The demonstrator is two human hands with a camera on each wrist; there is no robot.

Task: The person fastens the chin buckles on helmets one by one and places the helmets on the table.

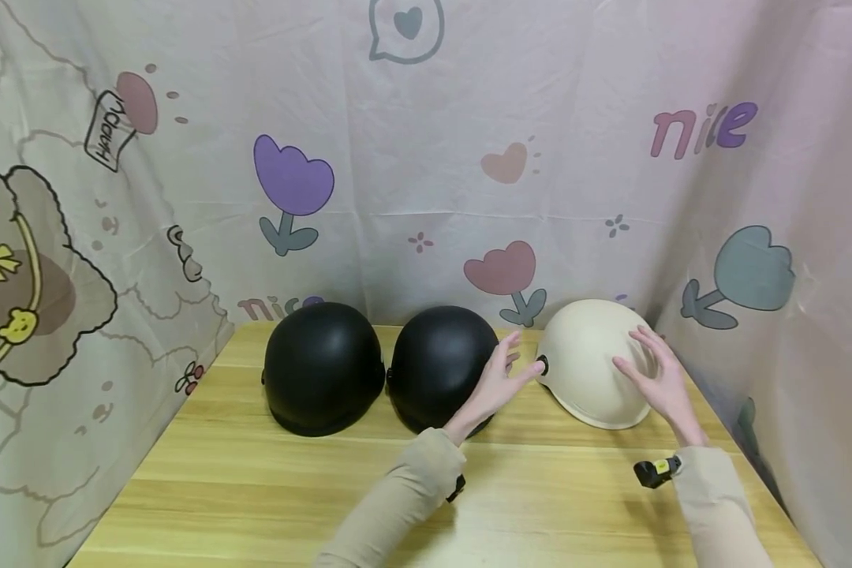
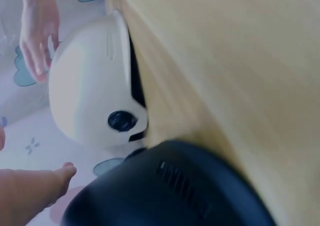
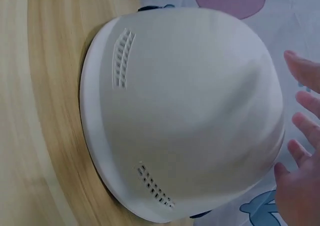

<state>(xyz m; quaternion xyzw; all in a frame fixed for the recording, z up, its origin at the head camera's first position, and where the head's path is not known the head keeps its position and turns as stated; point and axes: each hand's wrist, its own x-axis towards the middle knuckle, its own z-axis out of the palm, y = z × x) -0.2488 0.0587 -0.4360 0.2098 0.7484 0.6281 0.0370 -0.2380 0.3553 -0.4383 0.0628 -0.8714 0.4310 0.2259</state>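
A cream helmet (image 1: 584, 355) sits on the wooden table, a round black fitting on its left side and slotted vents showing in the right wrist view. My left hand (image 1: 495, 384), fingers spread, hovers in front of the middle black helmet (image 1: 433, 359), its thumb pointing at the cream one's left side. On the other side, my right hand (image 1: 666, 385) has its fingers apart and loosely bent, overlapping the cream helmet's right side in the head view. The right wrist view has the right-hand fingers (image 3: 306, 126) beside the shell. Neither hand grips anything.
Another black helmet (image 1: 323, 369) stands at the left of the row. Behind the wooden table (image 1: 255, 489) hangs a printed curtain (image 1: 412, 142), which also runs along both sides. Small black cameras are strapped at my wrists.
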